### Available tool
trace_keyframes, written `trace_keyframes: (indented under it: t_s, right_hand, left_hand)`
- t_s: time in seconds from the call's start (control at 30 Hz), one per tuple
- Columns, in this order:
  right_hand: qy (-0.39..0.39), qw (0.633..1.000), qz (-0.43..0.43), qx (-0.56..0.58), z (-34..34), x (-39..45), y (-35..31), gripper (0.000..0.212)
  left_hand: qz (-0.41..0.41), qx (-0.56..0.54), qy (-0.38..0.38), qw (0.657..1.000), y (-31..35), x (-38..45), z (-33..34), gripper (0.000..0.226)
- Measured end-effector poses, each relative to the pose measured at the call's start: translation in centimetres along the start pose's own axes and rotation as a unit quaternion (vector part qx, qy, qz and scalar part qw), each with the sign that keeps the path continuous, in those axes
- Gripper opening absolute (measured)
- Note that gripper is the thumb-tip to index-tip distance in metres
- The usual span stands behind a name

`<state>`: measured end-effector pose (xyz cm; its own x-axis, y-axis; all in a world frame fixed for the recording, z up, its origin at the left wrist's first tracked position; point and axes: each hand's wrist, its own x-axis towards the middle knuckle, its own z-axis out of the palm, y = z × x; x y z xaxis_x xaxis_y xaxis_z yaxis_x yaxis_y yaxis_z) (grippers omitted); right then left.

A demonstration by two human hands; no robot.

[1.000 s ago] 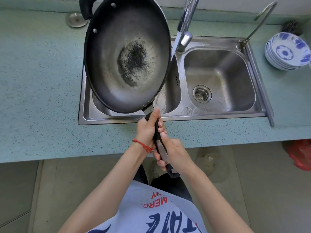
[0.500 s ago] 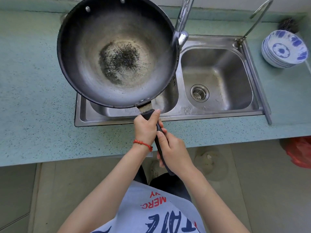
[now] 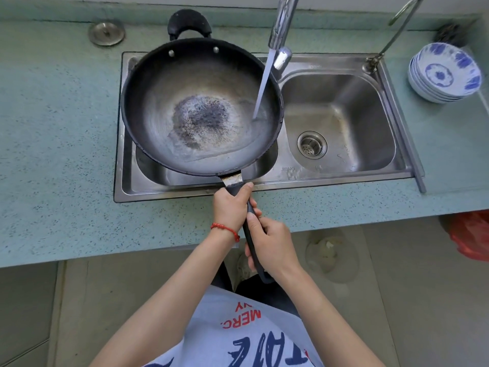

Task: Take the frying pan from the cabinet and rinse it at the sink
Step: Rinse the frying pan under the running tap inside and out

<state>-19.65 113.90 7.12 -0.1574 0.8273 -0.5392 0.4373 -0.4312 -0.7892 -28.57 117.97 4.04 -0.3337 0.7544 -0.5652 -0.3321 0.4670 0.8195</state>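
Note:
A large dark frying pan (image 3: 164, 109) with a burnt, speckled centre is held roughly level over the left basin of the steel double sink (image 3: 341, 107). Water runs from the tap (image 3: 281, 25) and lands inside the pan near its right wall; a thin pool lies in the bottom. My left hand (image 3: 230, 207) grips the black long handle close to the pan. My right hand (image 3: 270, 245) grips the same handle further back. The pan's small loop handle (image 3: 189, 21) points away from me.
A stack of blue-and-white bowls (image 3: 444, 75) stands on the green counter at the right. A round metal lid (image 3: 105, 33) lies behind the sink at the left. A thin second spout (image 3: 394, 30) rises at the sink's back right corner. A red bag (image 3: 473, 234) sits below the counter.
The pan has come down from a steep tilt to nearly level over the left basin. The water stream now falls inside it. Both hands have kept their grip on the handle.

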Motion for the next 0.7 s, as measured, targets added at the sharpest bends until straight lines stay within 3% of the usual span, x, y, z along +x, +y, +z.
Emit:
trace_keyframes:
  t_s: [0.7]
  right_hand:
    - [-0.034, 0.994, 0.080, 0.068, 1.0, -0.3, 0.3, 0.038]
  left_hand:
    - [-0.085, -0.031, -0.007, 0.996, -1.2, -0.3, -0.9, 0.032]
